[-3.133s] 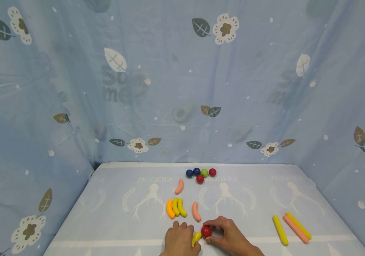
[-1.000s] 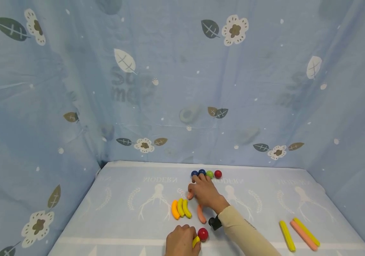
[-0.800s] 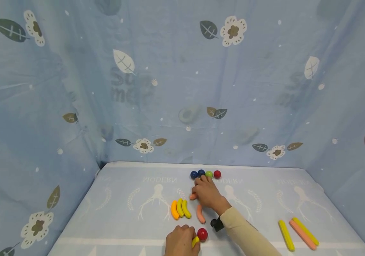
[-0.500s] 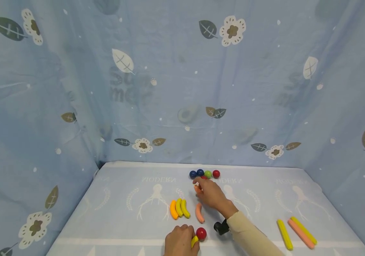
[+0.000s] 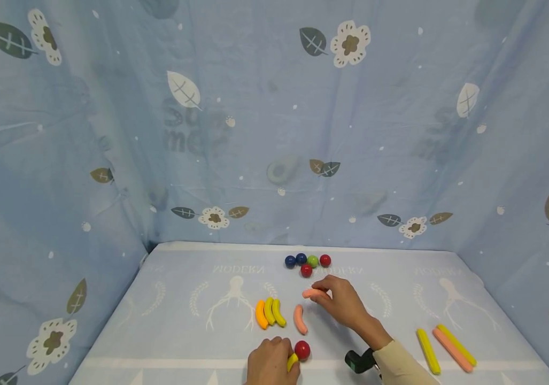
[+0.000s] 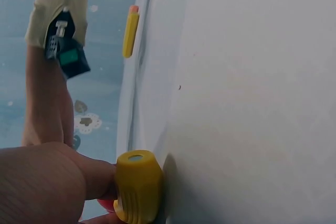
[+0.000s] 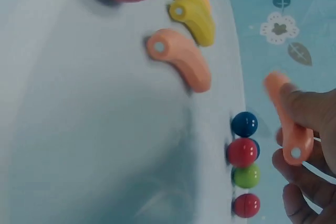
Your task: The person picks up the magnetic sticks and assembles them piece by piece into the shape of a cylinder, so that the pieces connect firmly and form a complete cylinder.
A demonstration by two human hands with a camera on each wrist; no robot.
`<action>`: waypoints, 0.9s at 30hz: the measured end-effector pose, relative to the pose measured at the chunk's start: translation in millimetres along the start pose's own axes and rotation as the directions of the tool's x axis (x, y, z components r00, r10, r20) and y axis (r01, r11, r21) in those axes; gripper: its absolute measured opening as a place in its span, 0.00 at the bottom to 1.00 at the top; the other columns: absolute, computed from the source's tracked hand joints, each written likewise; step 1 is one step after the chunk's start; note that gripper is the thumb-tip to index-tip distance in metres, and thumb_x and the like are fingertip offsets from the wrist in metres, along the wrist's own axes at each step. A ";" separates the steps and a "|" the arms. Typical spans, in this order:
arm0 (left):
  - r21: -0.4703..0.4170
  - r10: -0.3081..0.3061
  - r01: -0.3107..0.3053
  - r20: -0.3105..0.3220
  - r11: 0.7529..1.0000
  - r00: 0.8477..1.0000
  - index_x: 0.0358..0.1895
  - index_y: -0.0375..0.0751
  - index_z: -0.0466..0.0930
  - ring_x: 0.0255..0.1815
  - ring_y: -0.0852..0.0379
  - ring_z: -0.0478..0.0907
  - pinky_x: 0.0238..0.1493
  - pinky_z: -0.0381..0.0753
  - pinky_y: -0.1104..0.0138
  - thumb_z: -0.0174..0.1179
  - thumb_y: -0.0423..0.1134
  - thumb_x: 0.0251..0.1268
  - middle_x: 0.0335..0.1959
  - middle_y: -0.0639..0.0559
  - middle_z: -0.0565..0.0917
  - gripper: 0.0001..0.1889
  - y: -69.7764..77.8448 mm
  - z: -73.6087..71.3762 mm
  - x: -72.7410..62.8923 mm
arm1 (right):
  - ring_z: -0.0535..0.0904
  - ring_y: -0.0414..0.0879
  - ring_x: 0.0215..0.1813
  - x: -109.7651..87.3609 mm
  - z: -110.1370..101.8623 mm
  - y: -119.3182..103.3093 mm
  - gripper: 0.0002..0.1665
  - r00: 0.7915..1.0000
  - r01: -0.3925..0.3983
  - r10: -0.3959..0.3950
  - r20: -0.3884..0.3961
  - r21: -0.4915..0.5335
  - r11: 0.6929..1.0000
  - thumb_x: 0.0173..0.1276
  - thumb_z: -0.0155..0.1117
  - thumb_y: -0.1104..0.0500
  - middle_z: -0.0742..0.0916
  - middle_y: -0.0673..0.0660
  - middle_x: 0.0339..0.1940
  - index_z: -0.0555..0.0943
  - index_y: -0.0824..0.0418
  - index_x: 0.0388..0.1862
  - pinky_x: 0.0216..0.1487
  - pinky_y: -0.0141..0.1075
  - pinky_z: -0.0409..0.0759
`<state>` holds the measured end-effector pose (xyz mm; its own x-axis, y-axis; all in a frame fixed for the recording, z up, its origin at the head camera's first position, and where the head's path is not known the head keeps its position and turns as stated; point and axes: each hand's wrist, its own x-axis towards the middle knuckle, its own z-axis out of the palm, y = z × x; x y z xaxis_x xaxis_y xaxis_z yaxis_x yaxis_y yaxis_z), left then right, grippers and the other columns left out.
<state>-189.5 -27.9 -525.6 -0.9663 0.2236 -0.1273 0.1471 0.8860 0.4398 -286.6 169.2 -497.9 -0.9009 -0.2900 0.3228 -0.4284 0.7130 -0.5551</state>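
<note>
My left hand point(image 5: 270, 361) holds a yellow magnetic rod point(image 5: 292, 362) low over the table near the front edge. In the left wrist view the rod point(image 6: 139, 187) shows a metal disc in its end. A red ball point(image 5: 302, 350) sits at the rod's far end. Farther back on the right, my right hand point(image 5: 343, 305) pinches a curved salmon-pink magnetic rod point(image 5: 314, 293) between thumb and fingers. The right wrist view shows this rod point(image 7: 286, 114) raised, a metal disc in one end. Another curved pink rod point(image 5: 300, 320) lies on the table between the hands.
Left of the loose pink rod, one orange point(image 5: 261, 314) and two yellow curved rods point(image 5: 274, 312) lie side by side. Behind them are several balls: blue point(image 5: 291, 261), green point(image 5: 312, 261) and red point(image 5: 325, 260). Straight yellow point(image 5: 428, 351) and pink rods point(image 5: 452, 349) lie at the right.
My right hand left the red ball, reached to the back, took the far curved pink rod and lifted it, then drew back rightward. My left hand stays with the yellow rod.
</note>
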 end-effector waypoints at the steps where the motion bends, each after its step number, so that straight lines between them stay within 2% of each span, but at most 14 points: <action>1: 0.000 -0.003 0.003 0.003 1.000 1.000 0.28 0.47 0.80 0.24 0.58 0.66 0.27 0.73 0.63 0.72 0.51 0.53 0.21 0.59 0.70 0.14 0.0 -0.1 0.1 | 0.76 0.36 0.33 -4.5 -1.9 1.6 0.13 1.000 0.004 -0.003 0.018 -0.008 1.000 0.58 0.75 0.53 0.82 0.38 0.29 0.89 0.55 0.41 0.39 0.38 0.80; 3: 0.001 -0.002 0.002 0.001 1.000 1.000 0.28 0.47 0.80 0.23 0.58 0.66 0.27 0.72 0.63 0.72 0.51 0.53 0.21 0.59 0.70 0.14 -0.5 0.1 -0.2 | 0.75 0.35 0.34 -13.8 -5.2 4.6 0.11 0.998 0.009 -0.008 0.058 -0.016 1.000 0.59 0.74 0.51 0.81 0.36 0.29 0.88 0.53 0.40 0.40 0.40 0.80; 7: 0.004 0.015 -0.015 -0.024 1.000 1.000 0.27 0.48 0.79 0.23 0.59 0.66 0.25 0.70 0.63 0.72 0.51 0.52 0.20 0.59 0.69 0.14 -2.8 0.9 -1.5 | 0.73 0.35 0.35 -32.5 -8.4 9.5 0.09 0.990 0.008 -0.006 0.142 -0.015 1.000 0.61 0.72 0.47 0.79 0.35 0.31 0.87 0.48 0.38 0.39 0.35 0.78; 11: 0.014 0.041 -0.040 -0.062 0.999 0.997 0.27 0.48 0.77 0.23 0.59 0.65 0.24 0.69 0.63 0.72 0.51 0.51 0.20 0.60 0.69 0.14 -5.4 1.4 -2.6 | 0.71 0.36 0.33 -49.0 -7.5 12.5 0.12 0.981 0.019 -0.019 0.193 -0.001 1.000 0.62 0.68 0.42 0.77 0.36 0.30 0.87 0.47 0.37 0.36 0.32 0.75; 14: 0.002 0.043 -0.043 -0.062 0.999 0.997 0.27 0.48 0.77 0.23 0.59 0.65 0.24 0.68 0.63 0.71 0.51 0.51 0.20 0.60 0.69 0.14 -5.9 1.4 -2.8 | 0.71 0.35 0.32 -58.5 -5.7 13.4 0.12 0.978 0.022 -0.025 0.208 0.018 1.000 0.63 0.68 0.42 0.77 0.36 0.29 0.87 0.47 0.37 0.35 0.32 0.74; 16: -0.013 0.036 -0.036 -0.049 0.999 0.998 0.27 0.48 0.77 0.23 0.59 0.65 0.24 0.68 0.63 0.71 0.50 0.52 0.20 0.60 0.69 0.14 -5.6 1.0 -2.6 | 0.71 0.34 0.32 -62.8 -4.0 13.9 0.12 0.977 0.016 -0.024 0.213 0.039 0.999 0.63 0.68 0.42 0.77 0.35 0.29 0.86 0.47 0.38 0.35 0.31 0.74; 20: -0.019 0.024 -0.025 -0.041 1.000 0.999 0.27 0.47 0.78 0.22 0.59 0.65 0.23 0.69 0.63 0.71 0.50 0.52 0.19 0.59 0.69 0.14 -5.1 1.2 -2.3 | 0.73 0.33 0.32 -66.3 1.1 15.7 0.12 0.972 0.052 -0.076 0.221 0.112 0.992 0.64 0.67 0.42 0.78 0.36 0.29 0.86 0.47 0.37 0.35 0.31 0.75; 23: -0.014 0.026 -0.027 -0.057 1.000 0.998 0.26 0.47 0.77 0.21 0.59 0.65 0.22 0.68 0.64 0.71 0.50 0.52 0.19 0.59 0.69 0.14 -5.1 2.2 -3.4 | 0.73 0.33 0.31 -66.6 4.8 15.8 0.11 0.964 0.092 -0.127 0.232 0.154 0.984 0.64 0.67 0.43 0.78 0.36 0.29 0.86 0.47 0.37 0.34 0.31 0.75; 27: -0.015 0.031 -0.032 -0.076 0.999 0.997 0.25 0.47 0.76 0.19 0.60 0.64 0.21 0.66 0.64 0.71 0.50 0.51 0.17 0.59 0.68 0.15 -4.8 2.5 -4.6 | 0.74 0.33 0.32 -66.7 7.5 13.5 0.09 0.952 0.109 -0.154 0.264 0.176 0.978 0.65 0.68 0.46 0.78 0.35 0.29 0.86 0.48 0.38 0.35 0.30 0.75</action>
<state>-185.3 -32.2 -529.3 -0.9745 0.2194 -0.0461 0.1748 0.8722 0.4568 -232.9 193.4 -532.7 -0.8102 -0.5545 0.1900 -0.5295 0.5534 -0.6429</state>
